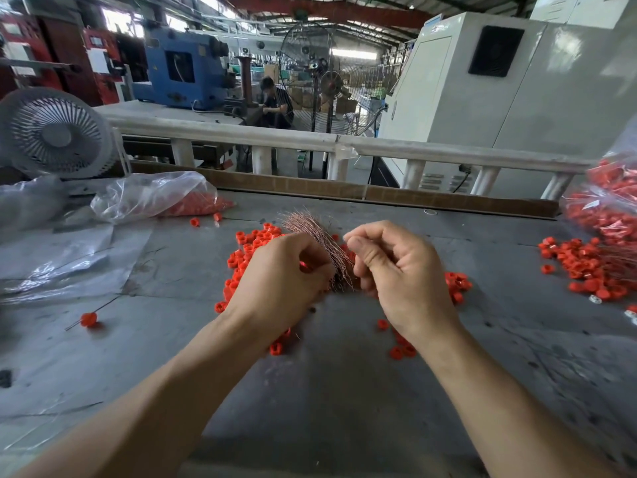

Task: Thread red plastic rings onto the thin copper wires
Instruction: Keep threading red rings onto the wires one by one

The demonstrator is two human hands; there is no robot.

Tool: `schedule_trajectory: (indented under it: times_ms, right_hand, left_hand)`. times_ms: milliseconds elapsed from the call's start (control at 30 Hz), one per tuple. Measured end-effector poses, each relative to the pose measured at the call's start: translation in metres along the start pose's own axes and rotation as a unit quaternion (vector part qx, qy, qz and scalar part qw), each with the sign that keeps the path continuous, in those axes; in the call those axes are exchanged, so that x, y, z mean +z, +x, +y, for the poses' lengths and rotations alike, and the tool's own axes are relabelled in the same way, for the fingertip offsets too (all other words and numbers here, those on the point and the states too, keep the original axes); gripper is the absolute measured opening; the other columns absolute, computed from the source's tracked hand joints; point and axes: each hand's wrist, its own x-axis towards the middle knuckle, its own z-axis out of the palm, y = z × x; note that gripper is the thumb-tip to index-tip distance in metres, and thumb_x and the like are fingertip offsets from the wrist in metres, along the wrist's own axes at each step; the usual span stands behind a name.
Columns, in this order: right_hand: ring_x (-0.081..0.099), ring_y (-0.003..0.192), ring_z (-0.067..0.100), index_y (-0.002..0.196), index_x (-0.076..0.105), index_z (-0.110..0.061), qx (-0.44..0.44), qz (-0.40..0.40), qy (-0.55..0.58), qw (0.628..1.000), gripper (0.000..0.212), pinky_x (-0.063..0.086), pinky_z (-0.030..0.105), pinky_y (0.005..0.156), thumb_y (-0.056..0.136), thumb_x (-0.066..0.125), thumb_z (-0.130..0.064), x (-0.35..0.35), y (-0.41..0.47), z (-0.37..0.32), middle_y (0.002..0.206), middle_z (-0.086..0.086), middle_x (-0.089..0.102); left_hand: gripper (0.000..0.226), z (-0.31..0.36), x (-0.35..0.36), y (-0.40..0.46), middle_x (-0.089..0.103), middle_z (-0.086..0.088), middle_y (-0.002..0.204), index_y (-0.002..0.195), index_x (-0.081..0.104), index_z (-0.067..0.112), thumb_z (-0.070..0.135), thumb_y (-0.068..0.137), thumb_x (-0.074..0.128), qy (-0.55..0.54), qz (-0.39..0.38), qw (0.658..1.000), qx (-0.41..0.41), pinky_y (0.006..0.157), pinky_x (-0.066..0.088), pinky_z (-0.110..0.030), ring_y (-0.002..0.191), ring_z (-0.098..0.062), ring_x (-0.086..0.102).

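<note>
A bundle of copper wires point(319, 243) is being held in the curled grip of the left hand point(282, 281), its long axis slanting up and away over the red rings point(246, 250) on the table point(327, 391). The right hand point(396, 274), just beside it, is being held closed in a pinch at the wires' near edge, seemingly on a single strand; any ring there cannot be told

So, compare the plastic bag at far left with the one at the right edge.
The left bag lies flat and slack, mostly empty, with red rings only at its open end. The right bag bulges, packed with red rings, and is cut off by the frame. Both are clear plastic, lie on the grey table, and have loose rings nearby.
</note>
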Motion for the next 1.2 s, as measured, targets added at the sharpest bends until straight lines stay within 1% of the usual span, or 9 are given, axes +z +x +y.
schedule_trajectory:
  times_ms: [100,200,300,367,467,533,700,933,1200]
  right_hand:
    - [0.065,0.069,0.022,0.107,0.076,-0.033,0.017,-0.026,-0.029,0.999,0.024,0.055,0.036,0.065,0.102,0.059,-0.017,0.000,-0.001,0.003,0.079,-0.005,0.070]
    - [0.066,0.075,0.011,0.116,0.074,-0.036,0.026,-0.037,-0.015,0.999,0.035,0.057,0.030,0.071,0.100,0.055,-0.011,0.000,-0.001,0.003,0.089,-0.008,0.074]
    - [0.069,0.077,0.006,0.111,0.072,-0.032,0.041,-0.026,0.018,0.999,0.029,0.056,0.022,0.071,0.100,0.061,-0.007,0.002,-0.001,0.001,0.091,-0.008,0.077]
    - [0.074,0.081,0.009,0.101,0.072,-0.028,0.047,-0.010,0.026,0.998,0.020,0.061,0.031,0.075,0.099,0.065,-0.009,0.002,-0.002,0.000,0.090,-0.008,0.079]
    - [0.076,0.081,0.020,0.096,0.074,-0.025,0.055,0.002,0.033,0.998,0.016,0.063,0.050,0.077,0.097,0.069,-0.010,0.001,-0.003,-0.001,0.086,-0.001,0.079]
    - [0.076,0.080,0.023,0.097,0.076,-0.025,0.058,0.002,0.028,0.998,0.015,0.061,0.054,0.077,0.096,0.070,-0.011,0.001,-0.003,-0.002,0.086,0.001,0.078]
    - [0.076,0.081,0.014,0.100,0.072,-0.024,0.070,0.000,0.019,0.997,0.010,0.062,0.050,0.080,0.097,0.070,-0.014,0.003,-0.005,-0.002,0.086,-0.005,0.079]
    - [0.074,0.073,0.019,0.091,0.074,-0.027,0.046,0.003,-0.006,0.999,0.009,0.061,0.053,0.072,0.095,0.074,-0.019,0.002,-0.006,-0.003,0.078,-0.001,0.076]
    - [0.073,0.077,0.021,0.090,0.075,-0.023,0.041,0.015,-0.012,0.999,0.009,0.060,0.051,0.077,0.094,0.073,-0.015,0.003,-0.006,-0.007,0.079,0.000,0.075]
  left_hand:
    - [0.020,0.002,-0.001,0.001,0.074,0.013,0.087,0.091,0.070,0.029,0.021,0.081,0.086,-0.098,0.003,0.995,-0.036,0.069,0.057,-0.022,0.075,-0.003,0.070]
    - [0.024,0.004,-0.003,0.002,0.076,0.011,0.087,0.096,0.074,0.025,0.015,0.079,0.088,-0.187,-0.005,0.981,-0.054,0.075,0.059,-0.022,0.079,-0.005,0.072]
    - [0.023,0.004,-0.005,0.003,0.076,0.002,0.084,0.098,0.076,0.018,0.003,0.082,0.082,-0.280,-0.027,0.957,-0.065,0.082,0.061,-0.030,0.080,-0.015,0.073]
    - [0.025,0.003,-0.006,0.004,0.078,-0.002,0.087,0.099,0.077,0.017,-0.004,0.085,0.077,-0.319,-0.042,0.945,-0.067,0.084,0.061,-0.033,0.084,-0.020,0.075]
    - [0.029,0.001,-0.006,0.004,0.079,-0.008,0.095,0.104,0.078,0.019,-0.006,0.089,0.072,-0.333,-0.064,0.939,-0.060,0.089,0.060,-0.035,0.095,-0.026,0.076]
    - [0.032,-0.001,-0.006,0.004,0.079,-0.010,0.097,0.104,0.079,0.021,-0.006,0.090,0.071,-0.342,-0.070,0.935,-0.056,0.092,0.060,-0.036,0.098,-0.028,0.076]
    - [0.030,-0.001,-0.005,0.005,0.079,-0.011,0.098,0.108,0.078,0.016,-0.006,0.091,0.069,-0.366,-0.079,0.926,-0.037,0.088,0.060,-0.029,0.098,-0.026,0.077]
    - [0.026,-0.001,-0.002,0.005,0.076,-0.010,0.098,0.106,0.075,0.013,-0.007,0.089,0.070,-0.381,-0.070,0.921,-0.049,0.089,0.060,-0.037,0.095,-0.027,0.075]
    - [0.028,0.001,-0.003,0.004,0.075,-0.009,0.095,0.107,0.079,0.020,-0.001,0.096,0.065,-0.363,-0.089,0.927,-0.041,0.083,0.059,-0.030,0.090,-0.020,0.071]
